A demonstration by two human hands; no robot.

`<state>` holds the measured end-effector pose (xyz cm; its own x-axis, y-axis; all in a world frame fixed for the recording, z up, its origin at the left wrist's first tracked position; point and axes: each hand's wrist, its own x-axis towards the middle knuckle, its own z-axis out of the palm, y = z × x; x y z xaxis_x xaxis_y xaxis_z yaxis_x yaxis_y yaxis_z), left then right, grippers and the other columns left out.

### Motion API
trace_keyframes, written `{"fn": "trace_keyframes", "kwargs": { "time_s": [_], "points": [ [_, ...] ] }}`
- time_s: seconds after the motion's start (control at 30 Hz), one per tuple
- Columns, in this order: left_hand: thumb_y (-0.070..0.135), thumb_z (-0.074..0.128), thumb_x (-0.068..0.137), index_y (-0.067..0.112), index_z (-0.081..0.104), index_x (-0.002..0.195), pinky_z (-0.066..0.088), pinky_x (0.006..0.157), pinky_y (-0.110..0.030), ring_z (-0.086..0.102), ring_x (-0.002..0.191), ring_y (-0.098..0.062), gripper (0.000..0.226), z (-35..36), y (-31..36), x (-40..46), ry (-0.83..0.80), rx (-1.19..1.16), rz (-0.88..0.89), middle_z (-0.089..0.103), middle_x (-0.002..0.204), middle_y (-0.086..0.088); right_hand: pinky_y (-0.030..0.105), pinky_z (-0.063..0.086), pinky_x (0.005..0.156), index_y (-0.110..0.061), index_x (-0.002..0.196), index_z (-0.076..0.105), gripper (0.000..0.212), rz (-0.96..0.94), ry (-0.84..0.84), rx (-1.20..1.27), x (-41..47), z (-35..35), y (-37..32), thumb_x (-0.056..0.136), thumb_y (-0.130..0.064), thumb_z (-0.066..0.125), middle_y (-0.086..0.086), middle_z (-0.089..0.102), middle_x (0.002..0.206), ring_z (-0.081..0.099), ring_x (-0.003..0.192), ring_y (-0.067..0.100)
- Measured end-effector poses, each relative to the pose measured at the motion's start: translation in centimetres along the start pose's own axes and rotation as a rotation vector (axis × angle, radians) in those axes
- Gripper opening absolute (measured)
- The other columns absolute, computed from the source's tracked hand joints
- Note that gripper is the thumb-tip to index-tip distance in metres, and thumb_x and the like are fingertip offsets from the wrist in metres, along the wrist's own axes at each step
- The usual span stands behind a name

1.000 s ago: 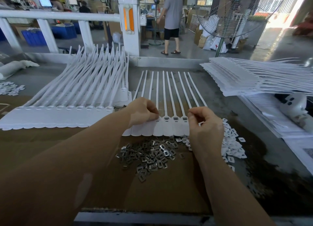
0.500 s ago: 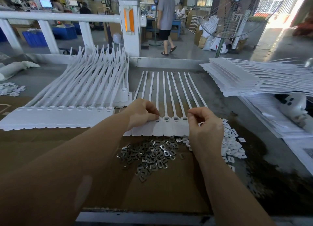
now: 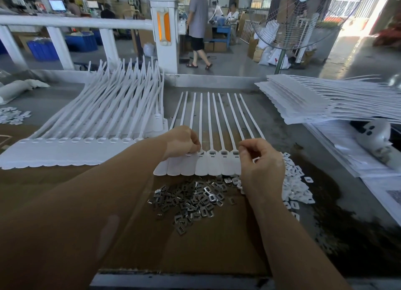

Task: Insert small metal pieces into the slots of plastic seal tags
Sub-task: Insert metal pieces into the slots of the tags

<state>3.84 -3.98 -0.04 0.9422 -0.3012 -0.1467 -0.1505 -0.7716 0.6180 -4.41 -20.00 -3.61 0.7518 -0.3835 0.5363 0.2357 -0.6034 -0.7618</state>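
Your left hand (image 3: 181, 141) was curled down on the row of seal tags (image 3: 217, 163) mid-desk, fingertips pressing at a slot. Your right hand (image 3: 258, 161) hovered at the row's right end, thumb and forefinger pinched together; can't tell on what. The metal pieces (image 3: 191, 199) sat heaped just below, toward the near edge.

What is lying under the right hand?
Under the right hand lie the right end of the seal tag strip and part of the white plastic pieces pile. Whatever its fingertips pinch cannot be made out.
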Motion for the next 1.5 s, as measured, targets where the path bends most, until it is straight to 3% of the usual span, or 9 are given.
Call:
{"fn": "trace_keyframes", "kwargs": {
  "time_s": [0.1,0.37,0.57,0.73,0.87,0.93,1.07,1.27,1.5],
  "points": [
    [0.014,0.054,0.093,0.01,0.062,0.095,0.037,0.064,-0.021,0.049,0.079,-0.012,0.01,0.0,0.5,0.0,-0.041,0.083,0.019,0.055,0.086,0.002,0.02,0.046,0.069,-0.012,0.092,0.068,0.009,-0.001,0.0,-0.002,0.0,0.0,0.0,0.087,-0.01,0.061,-0.004,0.065,0.083,0.057,0.078,0.011],
    [0.014,0.058,0.091,0.007,0.065,0.105,0.048,0.082,-0.031,0.057,0.095,-0.022,0.018,-0.1,1.3,-0.2,-0.048,0.102,0.0,0.063,0.104,-0.007,0.016,0.045,0.068,-0.012,0.093,0.068,0.01,0.007,-0.001,0.002,0.0,0.0,0.0,0.087,-0.01,0.061,-0.004,0.065,0.084,0.057,0.078,0.01],
    [0.006,0.05,0.092,0.007,0.064,0.101,0.042,0.063,-0.022,0.052,0.083,-0.017,0.017,0.3,1.6,0.4,-0.054,0.099,-0.058,0.058,0.088,-0.001,0.016,0.045,0.07,-0.013,0.093,0.068,0.01,0.008,-0.003,-0.005,0.0,-0.1,0.0,0.087,-0.01,0.061,-0.004,0.065,0.085,0.057,0.08,0.009],
    [0.016,0.049,0.095,0.011,0.058,0.098,0.034,0.056,-0.019,0.045,0.069,-0.008,0.01,-0.1,0.8,0.6,-0.095,0.127,-0.046,0.051,0.078,0.004,0.016,0.046,0.07,-0.011,0.096,0.069,0.011,0.007,-0.011,-0.014,0.1,-0.1,0.1,0.088,-0.011,0.061,-0.002,0.066,0.087,0.057,0.08,0.009],
    [0.019,0.049,0.095,0.009,0.06,0.109,0.038,0.068,-0.023,0.051,0.081,-0.015,0.02,-0.6,0.6,0.8,-0.129,0.218,-0.01,0.058,0.094,-0.002,0.009,0.042,0.068,-0.013,0.094,0.068,0.01,0.019,-0.01,-0.005,0.1,-0.1,0.0,0.088,-0.011,0.061,-0.005,0.064,0.085,0.055,0.078,0.006],
    [0.02,0.049,0.095,0.01,0.061,0.111,0.038,0.074,-0.024,0.053,0.088,-0.017,0.022,-0.7,0.6,0.9,-0.139,0.256,0.008,0.059,0.102,-0.003,0.014,0.044,0.07,-0.014,0.093,0.068,0.009,0.027,-0.01,0.0,0.0,-0.1,0.0,0.088,-0.011,0.061,-0.005,0.064,0.084,0.056,0.079,0.008],
    [0.024,0.052,0.094,0.012,0.063,0.112,0.039,0.079,-0.025,0.054,0.088,-0.014,0.024,-0.8,0.7,1.1,-0.16,0.285,0.036,0.059,0.095,0.004,0.015,0.044,0.07,-0.013,0.092,0.068,0.009,0.023,-0.002,-0.002,0.0,0.0,0.0,0.087,-0.011,0.062,-0.004,0.064,0.084,0.056,0.078,0.01],
    [0.025,0.056,0.092,0.01,0.063,0.112,0.047,0.094,-0.033,0.058,0.098,-0.02,0.026,-0.7,0.9,1.5,-0.166,0.31,0.058,0.064,0.108,-0.005,0.017,0.046,0.07,-0.013,0.093,0.068,0.009,0.01,-0.006,-0.001,0.1,0.0,0.0,0.087,-0.01,0.062,-0.003,0.065,0.084,0.058,0.079,0.012],
    [0.021,0.05,0.096,0.009,0.062,0.109,0.039,0.063,-0.018,0.055,0.081,-0.011,0.021,-0.5,0.5,0.8,-0.077,0.174,0.06,0.061,0.092,0.002,0.021,0.047,0.071,-0.015,0.092,0.068,0.009,0.031,-0.018,0.013,0.0,-0.2,0.1,0.087,-0.011,0.061,-0.004,0.066,0.084,0.058,0.079,0.011]
  ]
}}
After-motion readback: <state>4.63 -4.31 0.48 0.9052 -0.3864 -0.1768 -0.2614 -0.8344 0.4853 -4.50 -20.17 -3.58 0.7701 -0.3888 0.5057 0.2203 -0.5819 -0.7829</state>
